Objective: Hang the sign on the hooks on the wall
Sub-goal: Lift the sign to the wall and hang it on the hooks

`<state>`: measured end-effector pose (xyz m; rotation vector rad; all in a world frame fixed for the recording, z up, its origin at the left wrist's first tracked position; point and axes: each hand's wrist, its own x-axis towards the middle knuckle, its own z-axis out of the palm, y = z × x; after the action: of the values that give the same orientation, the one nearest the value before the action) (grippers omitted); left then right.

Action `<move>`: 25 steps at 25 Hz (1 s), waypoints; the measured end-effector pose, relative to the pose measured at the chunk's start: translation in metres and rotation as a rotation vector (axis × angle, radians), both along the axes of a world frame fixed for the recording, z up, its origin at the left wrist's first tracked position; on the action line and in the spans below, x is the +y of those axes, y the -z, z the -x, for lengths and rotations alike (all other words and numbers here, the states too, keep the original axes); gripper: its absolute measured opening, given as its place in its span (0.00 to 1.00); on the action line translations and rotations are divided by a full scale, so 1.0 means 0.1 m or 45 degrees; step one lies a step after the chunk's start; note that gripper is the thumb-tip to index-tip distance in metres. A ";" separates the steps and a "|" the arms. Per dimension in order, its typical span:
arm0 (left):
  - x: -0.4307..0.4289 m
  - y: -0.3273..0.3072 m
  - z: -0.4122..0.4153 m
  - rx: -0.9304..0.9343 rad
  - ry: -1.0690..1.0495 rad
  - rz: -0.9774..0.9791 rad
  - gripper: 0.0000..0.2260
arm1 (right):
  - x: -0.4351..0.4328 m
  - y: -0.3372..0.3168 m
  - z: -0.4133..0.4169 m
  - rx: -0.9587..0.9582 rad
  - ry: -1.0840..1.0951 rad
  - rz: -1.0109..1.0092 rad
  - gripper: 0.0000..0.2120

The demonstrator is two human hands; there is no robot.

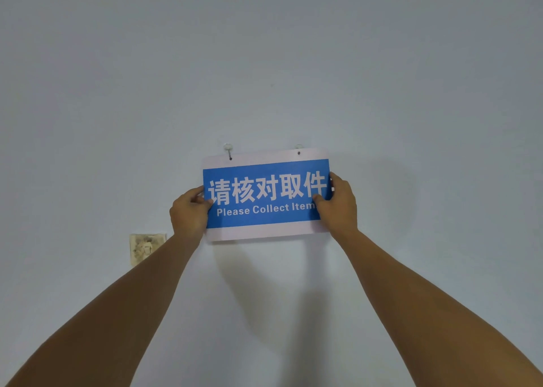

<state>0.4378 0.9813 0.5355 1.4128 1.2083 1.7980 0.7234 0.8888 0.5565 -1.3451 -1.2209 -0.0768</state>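
Wall [411,92] carries the sign [266,194] at centre, pinched at 9 o'clock by the left hand [189,211] and at 3 by the right hand [338,207], which should level it so both holes seat, the right hook [298,146] being mostly hidden.

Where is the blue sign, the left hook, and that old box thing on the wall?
sign [266,194]: head view, middle of its blue panel.
left hook [228,148]: head view, its pale base on the wall.
old wall box [146,248]: head view, centre of its stained cover.
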 end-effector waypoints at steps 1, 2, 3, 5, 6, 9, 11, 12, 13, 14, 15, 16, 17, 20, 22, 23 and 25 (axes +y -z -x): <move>0.00 0.00 0.00 -0.005 0.001 0.001 0.17 | 0.00 -0.01 0.00 0.003 -0.004 0.002 0.25; 0.00 0.00 -0.01 -0.013 0.004 0.001 0.17 | 0.01 -0.01 -0.01 0.009 -0.008 0.003 0.25; -0.01 -0.01 -0.01 -0.028 0.009 0.001 0.17 | 0.02 -0.01 -0.01 0.017 -0.012 0.003 0.26; -0.02 -0.01 -0.01 -0.062 0.025 0.004 0.17 | 0.05 0.01 -0.03 0.026 -0.018 0.007 0.26; -0.02 0.00 -0.01 -0.080 0.037 0.010 0.17 | 0.06 0.02 -0.03 0.028 -0.019 0.013 0.25; -0.03 -0.01 0.01 -0.130 0.084 0.018 0.18 | 0.11 0.05 -0.05 0.025 -0.021 0.016 0.25; -0.02 0.00 0.02 -0.141 0.102 0.014 0.18 | 0.12 0.07 -0.05 0.038 -0.028 0.016 0.26; -0.02 0.00 0.02 -0.143 0.103 0.007 0.18 | 0.13 0.08 -0.05 0.046 -0.033 0.017 0.26; -0.02 -0.01 0.01 -0.147 0.100 -0.001 0.18 | 0.13 0.09 -0.05 0.051 -0.037 0.017 0.26; -0.02 -0.01 0.01 -0.150 0.095 -0.010 0.17 | 0.13 0.10 -0.06 0.054 -0.038 0.018 0.26; -0.02 0.00 0.01 -0.152 0.094 -0.019 0.18 | 0.13 0.11 -0.07 0.055 -0.040 0.022 0.27; -0.01 0.00 0.00 -0.154 0.094 -0.024 0.18 | 0.13 0.13 -0.08 0.053 -0.045 0.025 0.27; -0.01 0.00 0.00 -0.161 0.095 -0.022 0.18 | 0.13 0.14 -0.08 0.052 -0.049 0.027 0.27; 0.01 0.00 -0.01 -0.202 0.121 0.002 0.18 | 0.13 0.14 -0.09 0.060 -0.052 0.010 0.27; 0.01 0.01 -0.03 -0.221 0.148 0.010 0.18 | 0.12 0.09 -0.11 0.055 -0.048 -0.024 0.26; 0.02 0.02 -0.04 -0.234 0.160 0.008 0.18 | 0.11 0.07 -0.12 0.047 -0.046 -0.031 0.26; 0.04 0.04 -0.05 -0.270 0.183 0.002 0.19 | 0.11 0.03 -0.15 0.035 -0.048 -0.027 0.27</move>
<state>0.4430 0.9848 0.5314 1.2388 0.9745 1.7948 0.7385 0.8999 0.5532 -1.3001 -1.2185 -0.0440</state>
